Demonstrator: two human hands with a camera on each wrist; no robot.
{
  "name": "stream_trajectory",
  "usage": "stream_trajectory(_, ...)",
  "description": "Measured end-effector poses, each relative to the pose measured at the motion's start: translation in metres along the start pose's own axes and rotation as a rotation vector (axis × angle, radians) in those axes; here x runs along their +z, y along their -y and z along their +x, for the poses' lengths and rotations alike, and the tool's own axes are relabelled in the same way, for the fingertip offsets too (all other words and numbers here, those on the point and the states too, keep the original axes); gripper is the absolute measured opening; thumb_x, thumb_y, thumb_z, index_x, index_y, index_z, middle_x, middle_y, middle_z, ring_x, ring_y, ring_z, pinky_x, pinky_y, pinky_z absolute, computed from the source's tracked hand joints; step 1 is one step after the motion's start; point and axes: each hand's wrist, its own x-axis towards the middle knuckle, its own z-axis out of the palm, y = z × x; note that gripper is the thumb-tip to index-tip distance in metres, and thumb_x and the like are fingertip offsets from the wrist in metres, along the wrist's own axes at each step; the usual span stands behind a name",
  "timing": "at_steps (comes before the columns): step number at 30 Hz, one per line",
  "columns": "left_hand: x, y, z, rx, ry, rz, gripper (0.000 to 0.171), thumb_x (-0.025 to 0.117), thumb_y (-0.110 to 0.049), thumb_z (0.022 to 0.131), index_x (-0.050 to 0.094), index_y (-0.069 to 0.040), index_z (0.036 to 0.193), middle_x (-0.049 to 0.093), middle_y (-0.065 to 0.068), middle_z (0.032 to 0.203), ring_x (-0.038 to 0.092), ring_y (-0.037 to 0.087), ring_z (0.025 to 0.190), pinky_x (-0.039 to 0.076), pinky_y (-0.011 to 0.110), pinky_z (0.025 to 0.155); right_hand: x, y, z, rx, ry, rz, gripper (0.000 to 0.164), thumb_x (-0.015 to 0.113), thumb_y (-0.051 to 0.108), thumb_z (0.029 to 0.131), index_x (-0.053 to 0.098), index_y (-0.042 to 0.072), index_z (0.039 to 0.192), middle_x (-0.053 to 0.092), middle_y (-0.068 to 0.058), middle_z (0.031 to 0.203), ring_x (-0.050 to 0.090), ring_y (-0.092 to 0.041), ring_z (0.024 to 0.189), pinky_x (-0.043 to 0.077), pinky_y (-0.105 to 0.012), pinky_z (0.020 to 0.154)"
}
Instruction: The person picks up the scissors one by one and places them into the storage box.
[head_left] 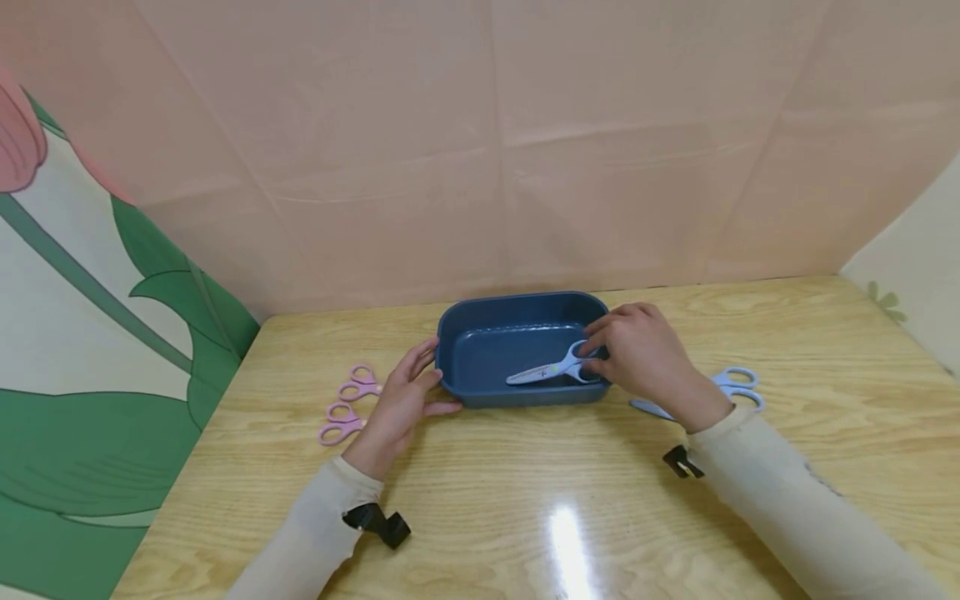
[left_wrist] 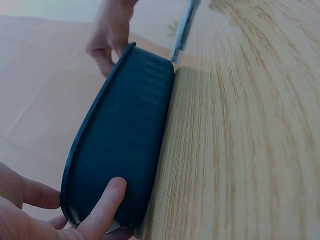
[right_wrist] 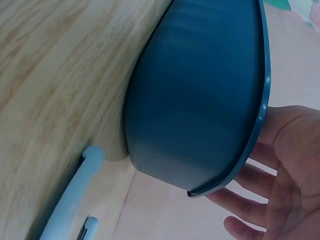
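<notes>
A dark blue rectangular tub (head_left: 517,398) sits on the table. My left hand (head_left: 397,408) rests against its left end, with fairly straight fingers (left_wrist: 102,207) touching the outer walls. At the tub's right end my right hand (head_left: 641,350) reaches over the rim and pinches the handles of light blue scissors (head_left: 551,371). Their blades point left, low inside the tub. In the right wrist view the tub wall (right_wrist: 195,95) hides these scissors and the fingertips. Beneath my right wrist lies another pair of light blue scissors (head_left: 738,379), partly covered by it.
Pink scissors handles (head_left: 363,383) lie left of the tub, with a second pink pair (head_left: 341,423) nearer; my left hand hides their blades. A pink sheet (head_left: 495,167) covers the wall behind the wooden table (head_left: 480,500). A leaf-painted wall (head_left: 82,467) stands left.
</notes>
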Motion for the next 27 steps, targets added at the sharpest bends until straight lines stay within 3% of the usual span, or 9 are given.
stream_trajectory(10, 0.001, 0.0, 0.001, -0.001, -0.004, -0.001, 0.052, 0.04, -0.003, 0.104, 0.032, -0.014, 0.155, 0.027, 0.012, 0.163, 0.054, 0.048, 0.125, 0.062, 0.047, 0.08, -0.005, -0.003, -0.001, 0.002, -0.009, 0.013, 0.015, 0.08, 0.027, 0.084, 0.081, 0.018, 0.096, 0.075, -0.004, 0.116, 0.065, -0.033, 0.113, 0.042, -0.058, 0.104)
stream_trajectory(19, 0.001, 0.002, 0.002, 0.003, -0.002, -0.005, 0.053, 0.04, -0.003, 0.104, 0.032, -0.014, 0.155, 0.028, 0.012, 0.162, 0.056, 0.047, 0.124, 0.062, 0.048, 0.08, -0.018, -0.018, -0.004, -0.003, -0.081, 0.056, 0.013, 0.079, 0.025, 0.084, 0.081, 0.016, 0.093, 0.075, -0.008, 0.113, 0.069, -0.035, 0.105, 0.049, -0.056, 0.096)
stream_trajectory(27, 0.001, 0.003, 0.002, 0.006, 0.002, -0.01, 0.053, 0.04, -0.004, 0.104, 0.03, -0.013, 0.155, 0.026, 0.013, 0.163, 0.057, 0.047, 0.121, 0.062, 0.045, 0.078, -0.026, -0.036, -0.013, 0.077, -0.043, 0.091, 0.016, 0.076, 0.025, 0.086, 0.08, 0.016, 0.099, 0.074, -0.012, 0.116, 0.064, -0.04, 0.113, 0.049, -0.057, 0.095)
